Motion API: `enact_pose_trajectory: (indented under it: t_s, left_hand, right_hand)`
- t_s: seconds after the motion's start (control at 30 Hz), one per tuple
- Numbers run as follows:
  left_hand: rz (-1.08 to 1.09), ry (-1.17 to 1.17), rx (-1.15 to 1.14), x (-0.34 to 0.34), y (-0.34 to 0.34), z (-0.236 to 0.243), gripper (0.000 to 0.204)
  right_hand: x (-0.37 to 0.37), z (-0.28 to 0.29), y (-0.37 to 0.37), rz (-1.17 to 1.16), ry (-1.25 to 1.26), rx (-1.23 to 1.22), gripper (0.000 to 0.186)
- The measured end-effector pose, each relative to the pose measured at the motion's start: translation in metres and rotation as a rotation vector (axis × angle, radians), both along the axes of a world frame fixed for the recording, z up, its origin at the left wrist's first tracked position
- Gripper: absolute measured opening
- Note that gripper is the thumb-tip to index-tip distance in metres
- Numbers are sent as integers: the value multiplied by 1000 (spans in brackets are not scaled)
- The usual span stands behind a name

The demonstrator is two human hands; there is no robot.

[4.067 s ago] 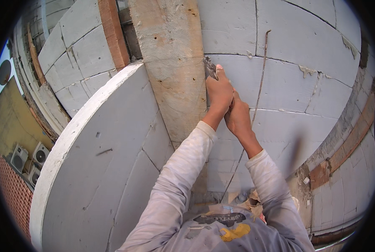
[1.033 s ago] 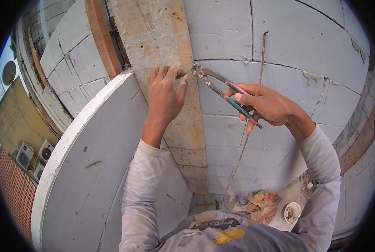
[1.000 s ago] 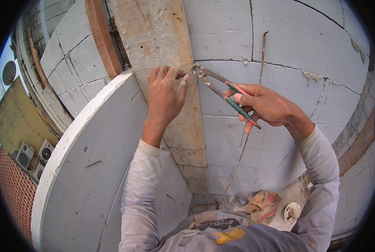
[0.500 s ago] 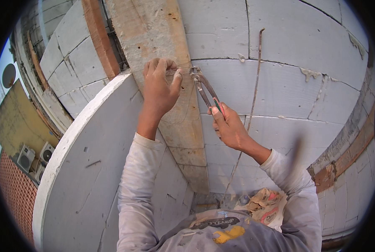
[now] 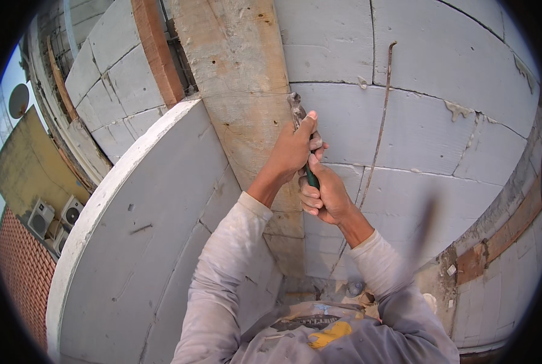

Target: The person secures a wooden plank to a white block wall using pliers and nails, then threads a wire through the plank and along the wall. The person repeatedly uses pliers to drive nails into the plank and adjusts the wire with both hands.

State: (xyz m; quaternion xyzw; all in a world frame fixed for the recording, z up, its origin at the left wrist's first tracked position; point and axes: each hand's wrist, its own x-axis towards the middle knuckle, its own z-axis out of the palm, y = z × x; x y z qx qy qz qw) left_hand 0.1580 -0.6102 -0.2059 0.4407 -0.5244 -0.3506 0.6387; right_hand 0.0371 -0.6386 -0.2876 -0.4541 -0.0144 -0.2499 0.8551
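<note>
A pair of worn metal pincers (image 5: 296, 108) stands with its jaws up at the right edge of a stained wooden board (image 5: 234, 73). My right hand (image 5: 327, 193) is closed around its handles, a dark green grip showing between the fingers. Just above, my left hand (image 5: 295, 145) wraps the pincers below the jaws, thumb pointing up. A thin wire (image 5: 253, 94) runs across the board toward the jaws; whether they bite on it is too small to tell.
A low wall of pale blocks (image 5: 155, 230) curves up on the left. A larger block wall (image 5: 429, 127) lies beyond the board, with a thin rusty rod (image 5: 380, 121) against it. A reddish timber (image 5: 157, 51) runs at upper left. A crumpled bag (image 5: 368, 303) lies low, partly hidden.
My left hand has left the wire on the board and moved right onto the pincers. The handles have come together, and my right hand has shifted slightly down.
</note>
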Motion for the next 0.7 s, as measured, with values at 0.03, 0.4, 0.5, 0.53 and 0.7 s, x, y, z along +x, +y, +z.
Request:
enact_pose_trajectory:
  t_s: [0.03,0.4,0.5,0.53,0.7]
  left_hand:
    - [144,-82,18,-6,-10,-2,50]
    - [87,283,-204,-29,-18,0,45]
    - [-224,416,-178,-7,-26,-8,43]
    - [-108,407,-159,-10,-30,-6,44]
    - [300,226,-99,-45,-28,-1,47]
  right_hand:
    - [-3,2,1,-309,148,-201,36]
    - [-42,33,3,-398,401,-230,57]
    - [-44,24,-3,-376,364,-244,57]
    - [-43,22,-7,-377,349,-257,57]
    - [-30,-4,-11,-1303,261,-1177,44]
